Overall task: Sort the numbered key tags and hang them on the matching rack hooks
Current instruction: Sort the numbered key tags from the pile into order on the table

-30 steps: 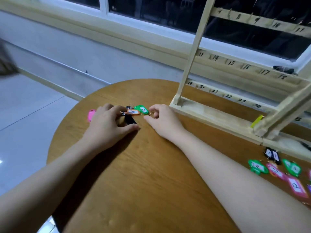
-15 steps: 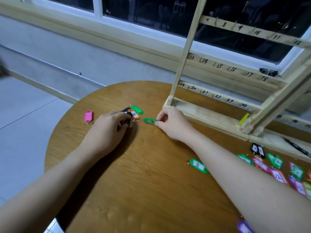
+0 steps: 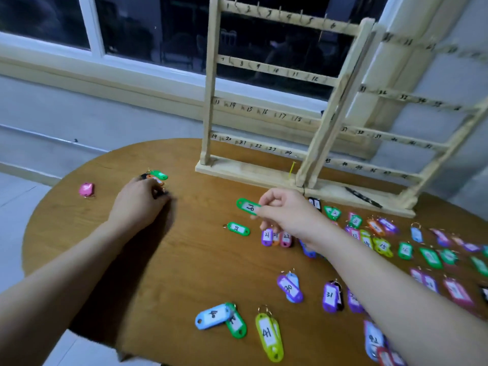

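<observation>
Lifted off the table (image 3: 132,299) since half a second ago, the green tag (image 3: 247,206) now sits pinched in the right hand (image 3: 286,212), clear of the wood; its label looks like "10", blurred. Left hand (image 3: 140,204) rests curled on a small tag cluster (image 3: 155,177); what it grips is hidden. Below lie tags marked "20" (image 3: 238,229), "21" (image 3: 267,236), "30" (image 3: 289,289), "31" (image 3: 330,297), "41" (image 3: 268,334). Rack (image 3: 211,83) rails read 1 to 24.

Right rack (image 3: 412,138) numbers — blurred, unreadable
</observation>
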Motion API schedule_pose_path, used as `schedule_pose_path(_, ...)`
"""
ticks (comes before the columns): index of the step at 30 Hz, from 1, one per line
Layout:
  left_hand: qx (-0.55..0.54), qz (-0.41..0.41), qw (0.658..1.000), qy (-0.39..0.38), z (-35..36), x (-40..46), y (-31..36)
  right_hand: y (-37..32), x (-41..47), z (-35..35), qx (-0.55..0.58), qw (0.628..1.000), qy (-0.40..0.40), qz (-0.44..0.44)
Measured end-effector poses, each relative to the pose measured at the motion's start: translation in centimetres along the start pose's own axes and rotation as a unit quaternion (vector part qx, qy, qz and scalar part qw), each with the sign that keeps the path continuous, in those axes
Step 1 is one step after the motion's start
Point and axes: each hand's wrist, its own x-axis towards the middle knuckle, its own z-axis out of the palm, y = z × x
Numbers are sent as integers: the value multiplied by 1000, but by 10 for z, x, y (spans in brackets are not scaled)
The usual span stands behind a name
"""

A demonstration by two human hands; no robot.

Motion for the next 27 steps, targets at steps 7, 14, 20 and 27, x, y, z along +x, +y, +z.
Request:
schedule_pose_path(7,-53,91,987,-119,0,-41,66,19,-46,-36,-24,998,57,4)
schedule_pose_path(14,-292,178,910,-235,-13,-109,144,35,-85,-58,-41,998,49,30)
schedule_pose_path(20,-319,209,882,-276,-28,-157,176,44,-130,-80,-20,997,76,12)
schedule_pose_path(27,-330,179,879,-293,-44,-200,217,47,-197,-103,19,989,146,-4)
